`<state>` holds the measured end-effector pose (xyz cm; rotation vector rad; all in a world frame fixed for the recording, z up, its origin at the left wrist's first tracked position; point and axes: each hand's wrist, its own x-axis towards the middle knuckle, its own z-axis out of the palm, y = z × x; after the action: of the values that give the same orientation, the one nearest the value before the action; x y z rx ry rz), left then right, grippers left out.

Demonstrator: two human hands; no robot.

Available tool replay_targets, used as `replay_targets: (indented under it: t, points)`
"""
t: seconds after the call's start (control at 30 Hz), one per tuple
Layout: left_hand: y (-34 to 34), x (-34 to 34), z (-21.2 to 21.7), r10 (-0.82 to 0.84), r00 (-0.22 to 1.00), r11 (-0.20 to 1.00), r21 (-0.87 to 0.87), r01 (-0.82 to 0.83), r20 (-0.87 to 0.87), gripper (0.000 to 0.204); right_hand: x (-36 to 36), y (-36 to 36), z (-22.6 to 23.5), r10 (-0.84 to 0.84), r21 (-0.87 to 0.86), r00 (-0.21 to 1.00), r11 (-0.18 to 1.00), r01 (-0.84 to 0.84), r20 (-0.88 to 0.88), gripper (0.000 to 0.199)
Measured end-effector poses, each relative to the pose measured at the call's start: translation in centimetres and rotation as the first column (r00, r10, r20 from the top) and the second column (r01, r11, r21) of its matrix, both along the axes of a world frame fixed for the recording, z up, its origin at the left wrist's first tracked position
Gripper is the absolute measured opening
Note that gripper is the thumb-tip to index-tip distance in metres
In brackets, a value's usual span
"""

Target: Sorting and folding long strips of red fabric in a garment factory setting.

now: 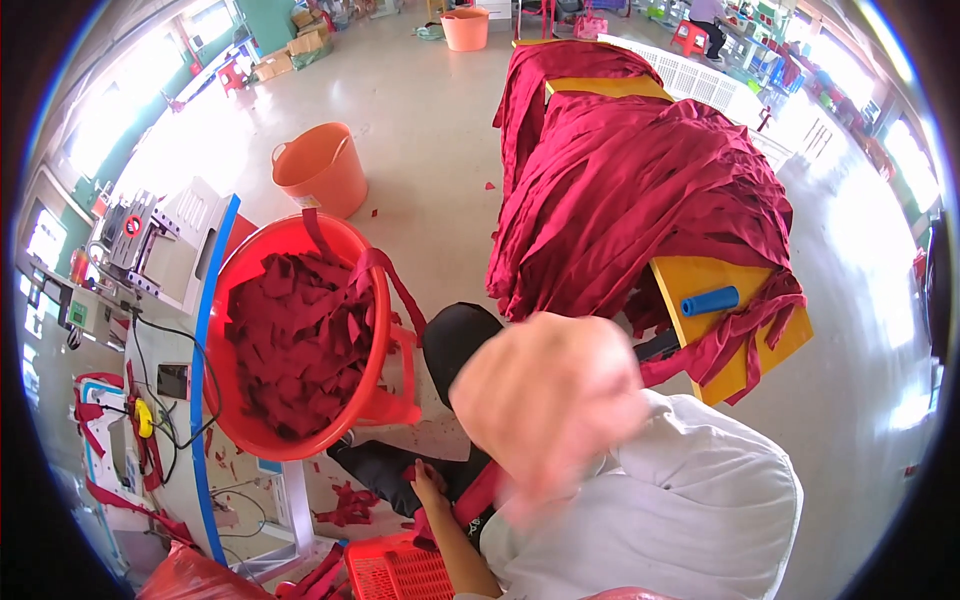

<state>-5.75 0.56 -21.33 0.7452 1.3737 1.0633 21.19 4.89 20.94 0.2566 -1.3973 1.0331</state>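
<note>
Low over my lap, my left hand (431, 487) has its fingers closed on a dark red fabric strip (482, 492), with a bit of red showing at the fingertips. My right hand (550, 405) is raised close to the camera and smeared by motion, so its fingers and anything in them cannot be made out. Beyond it, a big heap of long dark red fabric strips (640, 190) is draped over a yellow board stand (715, 275). To my left, a red-orange tub (375, 385) holds many cut dark red pieces (300, 350).
A blue cylinder (710, 300) lies on the yellow board. Left is a worktable with a blue edge (208, 330), bearing a machine (165, 240), a phone (172, 380) and cables. A red basket (400, 570) sits by my lap. An orange bucket (325, 172) stands ahead.
</note>
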Motion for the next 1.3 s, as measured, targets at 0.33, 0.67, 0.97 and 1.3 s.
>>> replay_targets:
  t: [0.33,0.67,0.97,1.3]
  points:
    - [-0.8,-3.6,-6.3,0.214,0.953,0.929,-0.347,-0.130,0.216,0.035,-1.8,-1.3,1.6,0.115,0.277,0.993,0.953,-0.121,0.039,0.020]
    - [-1.6,-4.3,-5.8,0.242,0.937,0.920,-0.368,-0.139,0.251,0.034,6.3,-9.9,0.4,0.137,0.211,0.988,0.966,-0.150,0.077,0.022]
    - [-2.0,-3.6,-3.1,0.249,0.941,0.930,-0.328,-0.166,0.230,0.034,3.1,-3.4,-2.6,0.485,-0.014,0.874,0.875,-0.485,0.022,0.025]
    - [-1.3,-2.6,-3.0,0.255,0.935,0.928,-0.335,-0.164,0.246,0.034,-5.5,-0.8,-4.0,0.615,-0.035,0.788,0.789,-0.614,0.039,0.028]
